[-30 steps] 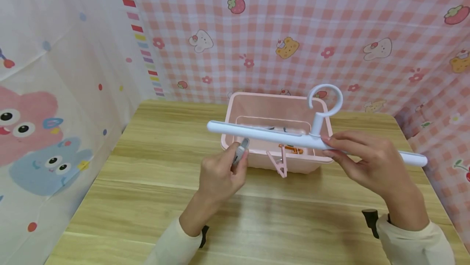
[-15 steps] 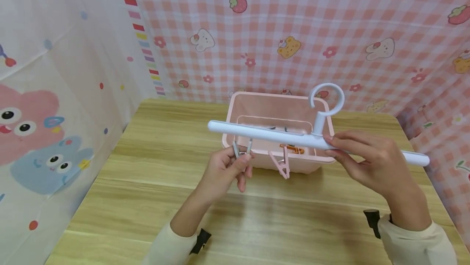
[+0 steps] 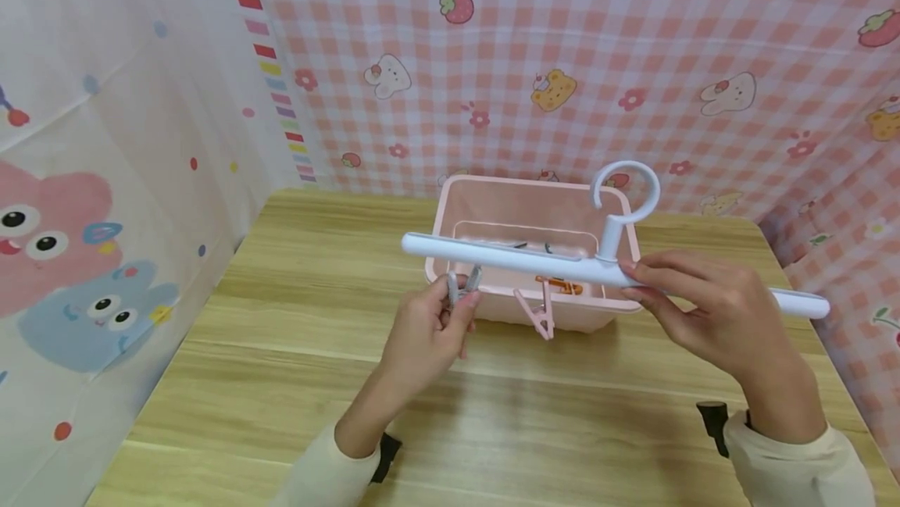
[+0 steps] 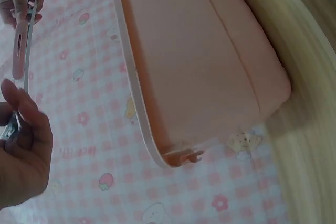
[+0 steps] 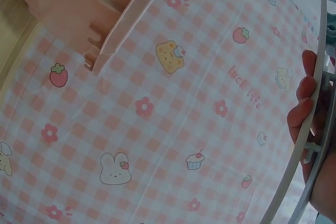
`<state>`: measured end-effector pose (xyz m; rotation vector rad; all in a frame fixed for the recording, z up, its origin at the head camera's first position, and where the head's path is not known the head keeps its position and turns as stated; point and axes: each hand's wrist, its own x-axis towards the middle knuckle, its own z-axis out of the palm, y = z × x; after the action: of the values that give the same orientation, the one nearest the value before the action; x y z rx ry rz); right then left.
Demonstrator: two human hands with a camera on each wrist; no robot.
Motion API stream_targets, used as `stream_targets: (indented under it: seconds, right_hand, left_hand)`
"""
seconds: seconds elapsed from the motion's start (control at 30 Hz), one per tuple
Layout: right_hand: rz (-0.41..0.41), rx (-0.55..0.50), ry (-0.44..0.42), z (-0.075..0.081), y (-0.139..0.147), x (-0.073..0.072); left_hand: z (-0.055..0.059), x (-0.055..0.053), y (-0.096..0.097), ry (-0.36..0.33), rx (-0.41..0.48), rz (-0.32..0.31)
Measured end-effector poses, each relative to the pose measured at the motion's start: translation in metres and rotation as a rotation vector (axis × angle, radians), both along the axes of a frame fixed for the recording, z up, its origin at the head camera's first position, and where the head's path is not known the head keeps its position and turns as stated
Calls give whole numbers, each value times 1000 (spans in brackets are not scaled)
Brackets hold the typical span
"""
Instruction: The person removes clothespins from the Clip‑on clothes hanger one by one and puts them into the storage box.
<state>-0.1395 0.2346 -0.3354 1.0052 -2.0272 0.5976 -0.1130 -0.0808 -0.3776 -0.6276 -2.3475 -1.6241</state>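
A grey clothespin is pinched between the thumb and fingers of my left hand, its two prongs pointing up and spread apart, just below the left part of a pale blue clothes hanger. My right hand grips the hanger right of its round hook, keeping the bar nearly level above a pink bin. From the bar's middle hangs a pink clothespin, seen also in the left wrist view as a pink clothespin against the bar. Fingers partly cover the grey clothespin.
The pink bin stands at the back of the wooden table, partly behind the hanger. Inside it lie an orange clothespin and some small dark pieces. A checked pink cloth hangs behind; a white printed cloth borders the left side.
My left hand has turned the grey clothespin from a slanted, closed-looking pose to prongs up, and the prongs now tilt slightly differently. The right hand and hanger have barely moved.
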Motion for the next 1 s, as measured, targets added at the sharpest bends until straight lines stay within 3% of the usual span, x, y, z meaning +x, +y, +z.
stream_targets:
  seconds: [0.17,0.23,0.3,0.4,0.53,0.67,0.77,0.87,0.93,1.0]
  right_hand:
    - [-12,25,2,1,0,1]
    - [-16,33,1,1,-1,2]
    - [-20,39,-2,1,-1,2]
    - [-33,53,4,2,0,3]
    - [-42,58,15,3,1,3]
    - [-28,34,13,2,1,3]
    - [1,-11,2,0,1,3]
    - [33,-57,-9,-1,1,2]
    - [48,-73,-12,-2,1,2]
    - [55,-82,-12,-2,2,3]
  left_hand:
    - [-9,-5,2,453,-250,245]
    - [-10,-6,3,554,-312,296]
    - [-11,-6,3,589,-355,319]
    - [-9,-4,3,507,-365,303]
    - [-5,-2,2,239,-271,185]
    - [0,0,-1,-67,10,-86]
    - [1,0,-5,-235,262,-307]
    - [1,-2,-7,-287,399,-443]
    - [0,-2,-7,-282,422,-469]
    - [0,-2,-8,-254,404,-445]
